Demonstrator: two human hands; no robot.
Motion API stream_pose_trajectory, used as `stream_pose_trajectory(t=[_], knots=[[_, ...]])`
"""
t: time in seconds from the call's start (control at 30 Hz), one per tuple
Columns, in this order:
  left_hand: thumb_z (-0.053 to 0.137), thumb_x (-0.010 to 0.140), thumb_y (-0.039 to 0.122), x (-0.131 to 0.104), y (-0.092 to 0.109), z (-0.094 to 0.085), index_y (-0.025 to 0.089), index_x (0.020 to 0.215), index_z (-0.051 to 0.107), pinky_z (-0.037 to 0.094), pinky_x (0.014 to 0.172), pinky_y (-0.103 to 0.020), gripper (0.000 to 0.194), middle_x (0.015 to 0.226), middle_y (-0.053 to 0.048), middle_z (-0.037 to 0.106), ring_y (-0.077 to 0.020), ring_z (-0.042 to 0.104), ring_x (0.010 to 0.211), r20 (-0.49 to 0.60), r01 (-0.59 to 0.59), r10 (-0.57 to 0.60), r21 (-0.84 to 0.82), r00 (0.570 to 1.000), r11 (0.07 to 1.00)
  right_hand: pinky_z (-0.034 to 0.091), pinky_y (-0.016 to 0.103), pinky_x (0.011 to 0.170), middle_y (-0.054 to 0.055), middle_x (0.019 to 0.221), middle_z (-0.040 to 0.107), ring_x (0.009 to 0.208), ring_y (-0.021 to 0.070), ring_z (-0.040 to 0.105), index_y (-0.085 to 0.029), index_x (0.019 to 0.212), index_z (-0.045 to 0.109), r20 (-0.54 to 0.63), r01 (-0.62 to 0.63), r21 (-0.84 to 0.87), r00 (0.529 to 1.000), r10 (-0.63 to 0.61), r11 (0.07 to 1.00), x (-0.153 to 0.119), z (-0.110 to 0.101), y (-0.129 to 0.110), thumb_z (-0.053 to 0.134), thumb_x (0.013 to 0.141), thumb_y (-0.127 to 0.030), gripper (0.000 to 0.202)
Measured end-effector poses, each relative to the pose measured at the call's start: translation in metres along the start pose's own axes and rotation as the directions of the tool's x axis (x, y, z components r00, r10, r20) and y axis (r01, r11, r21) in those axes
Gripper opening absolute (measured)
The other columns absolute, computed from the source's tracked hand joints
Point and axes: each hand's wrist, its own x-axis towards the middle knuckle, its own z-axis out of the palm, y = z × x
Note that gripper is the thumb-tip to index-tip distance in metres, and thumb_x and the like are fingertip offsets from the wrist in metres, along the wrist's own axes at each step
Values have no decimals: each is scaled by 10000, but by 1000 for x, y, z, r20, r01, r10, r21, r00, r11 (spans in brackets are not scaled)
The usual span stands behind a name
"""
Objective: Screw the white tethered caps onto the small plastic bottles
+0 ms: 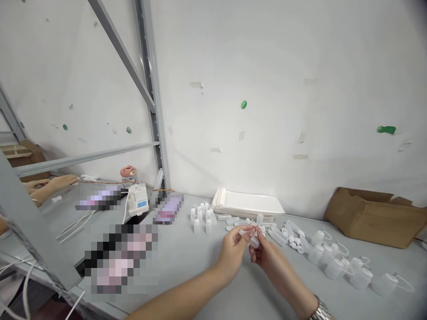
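A small translucent plastic bottle (254,242) lies between my two hands, tilted, above the grey table. My left hand (231,252) is closed on it with thumb and forefinger. The fingertips of my right hand (267,254) pinch together at the same bottle's end; what small part they grip is hidden. Just beyond my hands is a loose pile of translucent bottles (278,237) and small white caps (296,245). To the left stands a group of small capped bottles (197,226). Larger squat bottles with looped cap straps (333,269) are spread on the right.
A stack of white padded envelopes (248,203) lies against the wall. An open cardboard box (373,218) sits at the back right. Left are blurred phones (170,208), a white device (138,199) and a metal shelf post (155,98). Another person's hands (53,186) show at far left.
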Motion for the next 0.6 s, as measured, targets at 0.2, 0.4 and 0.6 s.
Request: stream_pose_trajectory(t=[0.2,0.4,0.6], knots=[[603,681,469,16,5,-25,139,784,589,458,802,-379,346,726,-69,682,-212,651,728,-218,18,-51,-153,975,988,392,299,599,39,691,576,627,180,519,-177,737,608,-68,90,-810,967,-245,580,12,-43,-24,570,658,-331,177],[563,717,438,21,8,-32,148,848,532,503,711,-372,320,528,17,599,-162,627,542,-264,123,-177,-208,948,970,387,285,623,65,786,613,697,192,545,-169,735,606,-50,23,-928,981,-185,371,9,-53,-23,535,667,-228,114],[591,713,395,20,-2,-29,173,897,473,509,679,-360,311,576,12,613,-159,631,560,-245,178,-227,-206,943,962,382,276,615,74,816,597,705,191,551,-156,765,585,-46,35,-932,976,-214,360,12,-40,-5,557,686,-294,161]])
